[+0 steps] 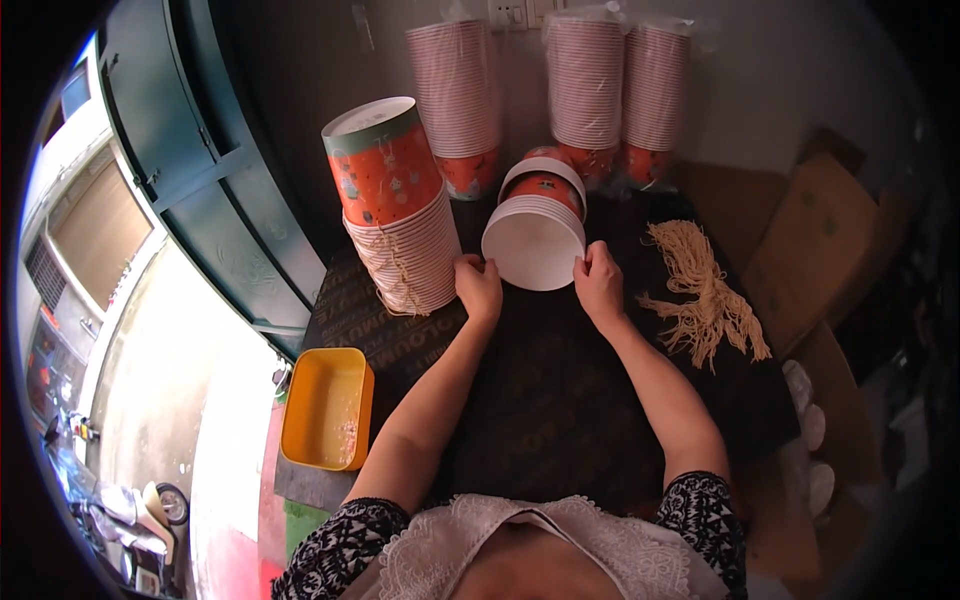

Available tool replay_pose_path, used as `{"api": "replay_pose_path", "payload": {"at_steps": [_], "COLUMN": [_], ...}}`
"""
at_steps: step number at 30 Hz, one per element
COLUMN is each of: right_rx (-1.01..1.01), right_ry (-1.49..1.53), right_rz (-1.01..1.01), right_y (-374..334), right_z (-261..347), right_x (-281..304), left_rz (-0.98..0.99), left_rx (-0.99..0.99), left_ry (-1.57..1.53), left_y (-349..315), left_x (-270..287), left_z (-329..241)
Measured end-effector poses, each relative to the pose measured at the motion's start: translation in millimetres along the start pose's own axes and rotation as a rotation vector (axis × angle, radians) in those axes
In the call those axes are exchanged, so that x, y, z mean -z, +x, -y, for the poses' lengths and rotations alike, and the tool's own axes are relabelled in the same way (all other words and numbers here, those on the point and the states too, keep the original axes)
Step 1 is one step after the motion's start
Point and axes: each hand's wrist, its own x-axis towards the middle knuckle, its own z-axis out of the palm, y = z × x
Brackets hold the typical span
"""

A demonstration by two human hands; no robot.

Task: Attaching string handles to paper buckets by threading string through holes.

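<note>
A short nest of orange paper tubs with white rims (533, 243) lies tilted in front of me, open mouths toward me, showing a white inside. My left hand (479, 288) is closed, its fingertips pinching at the nest's lower left rim. On the opposite side, my right hand (599, 287) is closed at the lower right rim, thumb and fingers together. Just left of my left hand stands a tall upside-down stack of the same tubs (385, 185), with beige string (403, 270) running over its lower rims.
Plastic-wrapped tub stacks (455, 90) stand along the back wall. A bundle of beige strings (690, 285) lies at right on the dark tabletop (540, 400). A yellow plastic container (328, 410) sits at the left edge. Cardboard boxes (810, 230) are at right, a green door (215, 170) at left.
</note>
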Motion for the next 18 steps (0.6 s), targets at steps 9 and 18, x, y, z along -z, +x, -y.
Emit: {"api": "replay_pose_path", "payload": {"at_steps": [9, 18], "right_rx": [-0.048, 0.067], "right_ry": [-0.142, -0.194], "right_rz": [-0.02, -0.072], "right_y": [21, 41], "right_z": [-24, -27], "right_x": [-14, -33], "left_rz": [-0.007, 0.004], "left_rx": [0.054, 0.103], "left_ry": [-0.01, -0.09], "left_y": [-3, 8], "left_x": [-13, -29], "left_z": [-9, 18]}}
